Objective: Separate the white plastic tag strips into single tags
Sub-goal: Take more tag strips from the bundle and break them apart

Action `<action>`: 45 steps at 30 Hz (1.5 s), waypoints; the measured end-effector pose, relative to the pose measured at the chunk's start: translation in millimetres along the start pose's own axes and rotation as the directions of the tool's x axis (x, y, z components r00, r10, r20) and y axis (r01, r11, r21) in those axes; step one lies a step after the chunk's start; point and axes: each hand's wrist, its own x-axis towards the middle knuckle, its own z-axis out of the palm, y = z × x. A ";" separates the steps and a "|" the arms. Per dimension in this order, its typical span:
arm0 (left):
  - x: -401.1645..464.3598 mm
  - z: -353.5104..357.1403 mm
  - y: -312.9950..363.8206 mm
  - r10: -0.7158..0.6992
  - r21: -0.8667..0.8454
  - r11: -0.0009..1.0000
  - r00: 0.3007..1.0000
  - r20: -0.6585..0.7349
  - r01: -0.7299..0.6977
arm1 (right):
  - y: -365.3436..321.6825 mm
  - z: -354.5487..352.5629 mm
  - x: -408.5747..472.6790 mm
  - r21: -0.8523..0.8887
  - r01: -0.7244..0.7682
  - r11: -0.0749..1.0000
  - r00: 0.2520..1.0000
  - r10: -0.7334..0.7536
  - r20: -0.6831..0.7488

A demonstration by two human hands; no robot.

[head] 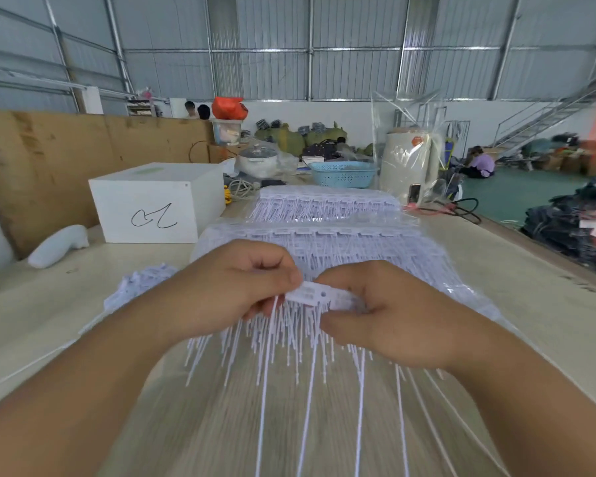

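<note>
Both my hands hold one white plastic tag strip (319, 295) above the table, its thin tails hanging down toward me. My left hand (234, 287) pinches the strip's left end between thumb and fingers. My right hand (389, 315) grips the strip's right part, fingers curled round it. Behind the hands lies a big stack of tag strips (341, 242) in clear wrap, and a second stack (327, 204) lies farther back. A small heap of loose white tags (141, 284) sits left of my left hand.
A white box (159, 204) with a scribble stands at the back left, a white handle-shaped object (57, 246) beside it. Farther back are a blue basket (343, 173), a pot, a bagged white appliance (410, 163) and cables. The table's right edge drops to a green floor.
</note>
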 end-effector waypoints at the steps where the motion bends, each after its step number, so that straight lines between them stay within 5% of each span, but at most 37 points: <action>1: 2.8 -0.8 2.7 0.003 -0.007 1.000 1.000 0.003 -0.003 | 0.5 -1.0 -0.1 0.048 -0.002 0.999 1.000 0.002 -0.003; 6: 6.3 8.6 -3.4 0.070 -0.001 0.998 0.996 -0.056 -0.070 | 5.0 -5.3 1.2 0.208 0.011 0.978 1.000 -0.011 -0.003; 11: -1.3 27.0 -22.8 0.095 -0.093 0.989 0.969 -0.229 -0.119 | 10.1 5.3 5.7 0.187 0.024 0.982 0.996 -0.006 -0.094; 16: -4.2 34.6 -18.1 -0.034 -0.379 0.916 0.915 -0.403 -0.133 | 2.0 23.7 13.9 0.094 0.053 0.994 0.959 -0.025 -0.281; 21: -2.3 40.6 -12.4 -0.145 -0.482 0.865 0.852 -0.503 -0.137 | -9.1 39.9 17.1 -0.015 0.054 0.998 0.913 -0.055 -0.404; 25: -2.4 13.7 -25.4 -0.347 -0.616 0.779 0.739 -0.578 -0.115 | -2.8 27.2 12.6 0.177 0.067 0.982 0.909 0.013 -0.417; 31: -10.0 23.0 -21.8 -0.113 -0.434 0.901 0.962 -0.249 -0.006 | 4.9 28.0 8.0 0.283 0.083 0.955 0.980 -0.026 -0.198; 41: -16.8 30.5 -21.1 -0.038 -0.256 0.966 0.999 -0.011 0.034 | 6.7 23.0 5.2 0.264 0.050 0.963 0.997 -0.034 -0.065; 45: -14.2 29.4 -24.4 -0.029 -0.255 0.967 0.999 -0.034 0.020 | 9.8 24.0 5.7 0.269 0.033 0.963 0.998 -0.020 -0.053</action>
